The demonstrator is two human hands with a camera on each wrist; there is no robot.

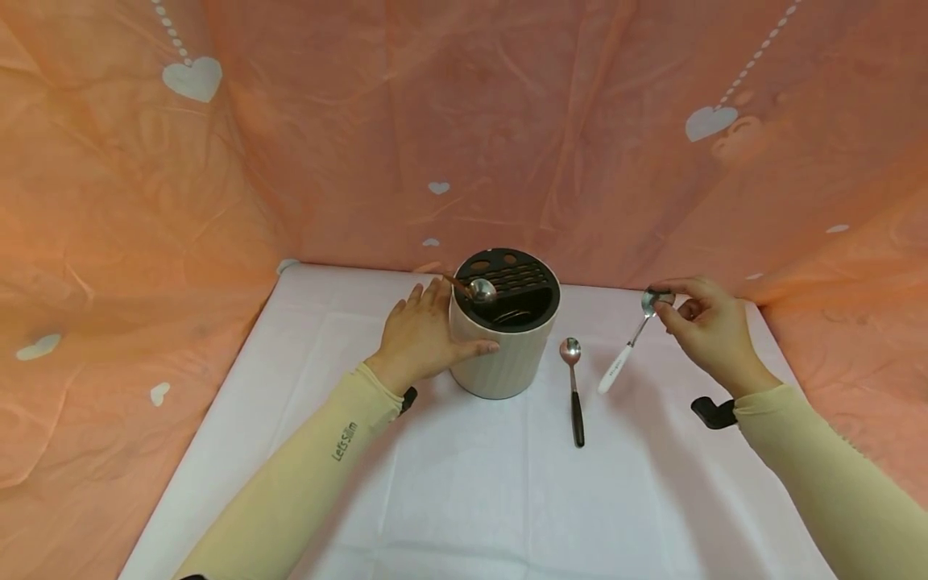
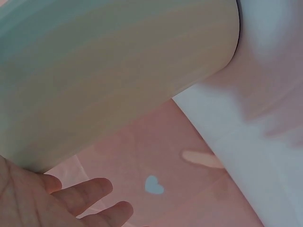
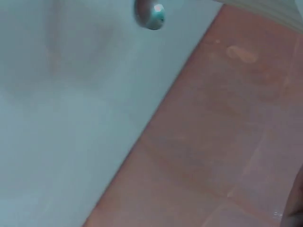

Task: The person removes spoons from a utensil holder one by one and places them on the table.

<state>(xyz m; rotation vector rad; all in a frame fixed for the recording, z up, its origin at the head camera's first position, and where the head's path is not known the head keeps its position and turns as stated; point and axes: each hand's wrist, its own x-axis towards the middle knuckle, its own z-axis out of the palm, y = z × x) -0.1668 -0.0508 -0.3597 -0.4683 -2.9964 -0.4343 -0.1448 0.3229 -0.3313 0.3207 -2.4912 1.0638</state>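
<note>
A pale, ribbed utensil holder [image 1: 500, 362] with a black slotted lid [image 1: 540, 310] stands upright on the table. My left hand [image 1: 426, 334] rests against its left side, fingers extended and thumb across the front; the left wrist view shows the palm [image 2: 28, 198] beside the holder wall [image 2: 118, 75]. At the lid's left is a spoon [image 1: 482, 291] with a brown handle; how it sits there I cannot tell. My right hand [image 1: 706, 326] pinches the bowl of a white-handled spoon [image 1: 616, 369], its handle slanting down left. Between them lies a black-handled spoon [image 1: 576, 411].
White cloth [image 1: 449, 499] covers the table. Orange-pink sheeting with hearts [image 1: 471, 121] hangs behind and at both sides, close to the table's back edge. In the right wrist view, a spoon bowl [image 3: 150, 16] shows at the top.
</note>
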